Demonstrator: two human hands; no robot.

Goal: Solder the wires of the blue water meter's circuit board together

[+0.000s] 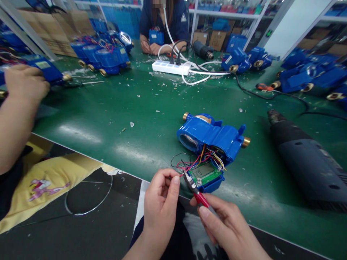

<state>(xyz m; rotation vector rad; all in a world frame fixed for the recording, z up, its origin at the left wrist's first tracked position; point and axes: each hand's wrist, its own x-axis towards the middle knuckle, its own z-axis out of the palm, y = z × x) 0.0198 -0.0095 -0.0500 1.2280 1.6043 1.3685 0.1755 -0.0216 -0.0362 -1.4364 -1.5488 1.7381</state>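
A blue water meter (208, 135) with brass threaded ends lies on the green table in front of me. Its cover hangs open toward me, showing a green circuit board (204, 172) with a small display and loose red, black, yellow and white wires (203, 159). My left hand (162, 202) pinches a red wire (182, 174) between thumb and forefinger at the board's left edge. In my right hand (225, 220) are red-handled wire cutters (199, 196), their jaws at that wire beside the board's corner. Whether the jaws are closed on it I cannot tell.
A large heat gun (303, 159) lies at the right. A white power strip (170, 67) with tangled cables sits at the back. More blue meters (101, 57) stand left and right. One co-worker's arm (21, 97) reaches in from the left; another person (164, 25) sits opposite.
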